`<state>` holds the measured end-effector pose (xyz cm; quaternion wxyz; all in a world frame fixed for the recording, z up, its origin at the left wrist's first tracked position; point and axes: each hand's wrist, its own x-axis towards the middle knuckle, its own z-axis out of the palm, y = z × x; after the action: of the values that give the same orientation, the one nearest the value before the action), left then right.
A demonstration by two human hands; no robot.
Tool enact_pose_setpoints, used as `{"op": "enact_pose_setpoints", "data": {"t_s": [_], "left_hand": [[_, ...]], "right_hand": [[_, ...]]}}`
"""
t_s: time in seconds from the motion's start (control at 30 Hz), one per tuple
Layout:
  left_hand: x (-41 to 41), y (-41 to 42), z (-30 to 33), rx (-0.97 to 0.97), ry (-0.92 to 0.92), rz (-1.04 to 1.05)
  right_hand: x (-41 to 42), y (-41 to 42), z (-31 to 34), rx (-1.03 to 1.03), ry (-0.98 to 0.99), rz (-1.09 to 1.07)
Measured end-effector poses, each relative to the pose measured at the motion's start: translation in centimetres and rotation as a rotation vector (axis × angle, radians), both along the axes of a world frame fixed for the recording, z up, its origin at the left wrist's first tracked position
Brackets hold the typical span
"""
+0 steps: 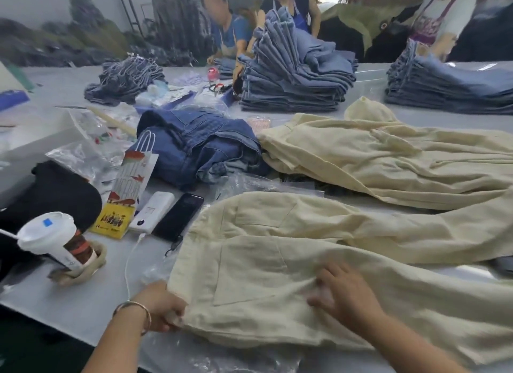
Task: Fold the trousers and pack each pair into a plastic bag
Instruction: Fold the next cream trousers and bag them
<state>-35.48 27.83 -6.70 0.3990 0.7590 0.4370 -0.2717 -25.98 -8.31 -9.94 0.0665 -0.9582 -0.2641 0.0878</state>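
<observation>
A pair of cream trousers (263,261) lies spread on the grey table in front of me, waistband to the left, legs running off to the right. My left hand (163,306) grips the near corner of the waistband. My right hand (344,289) lies on the seat of the trousers, blurred, fingers bent into the cloth. A clear plastic bag (222,353) lies under the near edge of the trousers. A second heap of cream trousers (388,156) lies behind.
A black phone (179,215), a white power bank (152,211) with cable, a paper bag (130,184), a lidded cup (52,239) and a dark blue denim heap (200,145) crowd the left. Folded jeans stacks (294,78) stand behind, with other workers.
</observation>
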Motion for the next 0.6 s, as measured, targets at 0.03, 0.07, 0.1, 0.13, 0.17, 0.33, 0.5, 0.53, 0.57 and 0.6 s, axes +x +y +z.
{"op": "enact_pose_setpoints", "data": {"t_s": [0.03,0.07,0.1,0.13,0.17,0.33,0.5,0.53,0.57,0.6], "left_hand": [[-0.1,0.0,-0.5,0.021,-0.018,-0.011],[-0.1,-0.1,-0.6,0.057,-0.038,-0.032],[0.1,-0.3,-0.5,0.103,-0.056,-0.047],[0.6,-0.4,-0.4,0.149,-0.072,-0.053],[1.1,-0.5,-0.4,0.192,-0.07,-0.072],[3.5,-2.9,1.3,0.626,-0.094,-0.27],[7.0,-10.4,0.6,0.494,-0.679,-0.411],[7.5,-12.3,0.4,0.412,-0.713,-0.457],[8.0,-14.3,0.1,0.354,-0.735,-0.513],[8.4,-16.1,-0.2,0.327,-0.76,-0.571]], "right_hand": [[-0.5,0.1,-1.1,0.001,-0.062,-0.03],[-0.8,0.1,-1.9,0.009,-0.06,-0.063],[-0.9,0.2,-2.3,0.005,-0.042,-0.087],[-0.8,0.2,-2.3,-0.007,-0.02,-0.101],[-0.7,0.4,-2.2,-0.017,0.006,-0.107],[-1.7,0.1,-0.4,-0.151,0.142,0.032],[-4.0,-0.6,1.1,-0.081,0.342,0.07],[-4.2,-1.0,1.4,-0.035,0.414,0.078],[-4.3,-1.6,1.8,0.027,0.5,0.082],[-4.4,-2.4,2.2,0.103,0.595,0.078]]}}
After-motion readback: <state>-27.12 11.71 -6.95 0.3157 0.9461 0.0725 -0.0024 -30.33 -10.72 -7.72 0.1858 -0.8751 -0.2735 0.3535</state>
